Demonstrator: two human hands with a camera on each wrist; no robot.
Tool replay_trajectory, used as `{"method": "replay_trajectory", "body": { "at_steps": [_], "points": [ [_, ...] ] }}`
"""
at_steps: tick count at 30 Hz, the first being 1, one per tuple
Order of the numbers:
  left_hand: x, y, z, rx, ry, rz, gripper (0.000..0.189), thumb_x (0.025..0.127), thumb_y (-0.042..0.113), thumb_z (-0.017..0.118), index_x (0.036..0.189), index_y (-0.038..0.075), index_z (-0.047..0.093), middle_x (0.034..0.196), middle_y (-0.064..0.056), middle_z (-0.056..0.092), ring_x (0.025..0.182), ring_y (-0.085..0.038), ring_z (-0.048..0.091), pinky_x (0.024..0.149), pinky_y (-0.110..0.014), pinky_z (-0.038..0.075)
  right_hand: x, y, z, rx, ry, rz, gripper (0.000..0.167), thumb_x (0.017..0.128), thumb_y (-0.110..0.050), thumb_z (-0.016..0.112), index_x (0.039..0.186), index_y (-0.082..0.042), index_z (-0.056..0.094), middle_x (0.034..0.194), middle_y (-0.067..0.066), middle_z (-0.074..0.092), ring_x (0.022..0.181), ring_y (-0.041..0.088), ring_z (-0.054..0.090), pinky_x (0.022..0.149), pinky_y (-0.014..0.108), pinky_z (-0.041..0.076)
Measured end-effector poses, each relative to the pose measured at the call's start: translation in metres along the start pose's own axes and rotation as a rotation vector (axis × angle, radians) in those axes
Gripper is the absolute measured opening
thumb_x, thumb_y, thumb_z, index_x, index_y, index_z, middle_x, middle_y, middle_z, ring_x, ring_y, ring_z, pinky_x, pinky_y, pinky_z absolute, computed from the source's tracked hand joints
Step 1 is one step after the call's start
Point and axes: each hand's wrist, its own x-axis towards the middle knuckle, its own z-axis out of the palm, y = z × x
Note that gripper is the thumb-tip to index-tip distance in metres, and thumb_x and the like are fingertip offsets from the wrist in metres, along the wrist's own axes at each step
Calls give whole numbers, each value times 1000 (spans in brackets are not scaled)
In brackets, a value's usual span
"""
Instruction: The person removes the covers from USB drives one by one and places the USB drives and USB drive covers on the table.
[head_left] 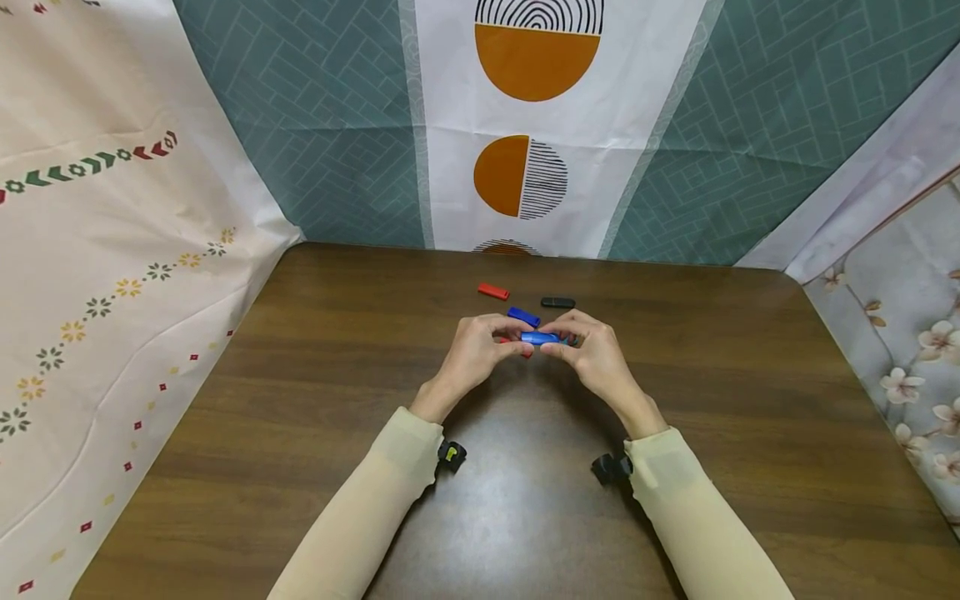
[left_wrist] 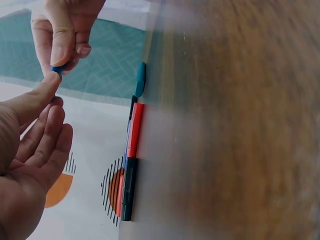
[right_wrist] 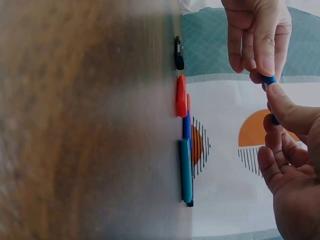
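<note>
Out over the table, both hands hold one small blue stick (head_left: 540, 337), shaped like a USB flash drive. My left hand (head_left: 480, 346) pinches its left end between thumb and fingers, and my right hand (head_left: 592, 346) pinches the right end. Close up in the left wrist view, the thumbs nearly meet on the blue stick (left_wrist: 57, 69) and cover most of it. Just behind the left fingertips lies a red stick (right_wrist: 181, 97), partly hidden in the head view. A teal stick (right_wrist: 185, 170) lies behind the right fingers.
Farther back lie another red stick (head_left: 493, 291), a black stick (head_left: 558, 302) and a dark blue stick (head_left: 523, 317). A black piece with a silvery part (right_wrist: 179, 52) shows in the right wrist view. Patterned cloth (head_left: 345, 125) hangs behind the brown wooden table (head_left: 315, 417).
</note>
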Motion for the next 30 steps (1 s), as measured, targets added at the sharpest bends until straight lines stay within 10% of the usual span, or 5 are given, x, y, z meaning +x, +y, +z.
{"method": "replay_trajectory", "body": {
  "at_steps": [30],
  "points": [
    [2,2,-3,-84,0,-23,19,86,11,87,104,10,82,85,-1,75,79,-10,67,73,-28,56,0,-3,-4,41,-9,-10,14,92,-10,79,107,-8,80,107,3,70,92,20,55,65,31,42]
  ]
}}
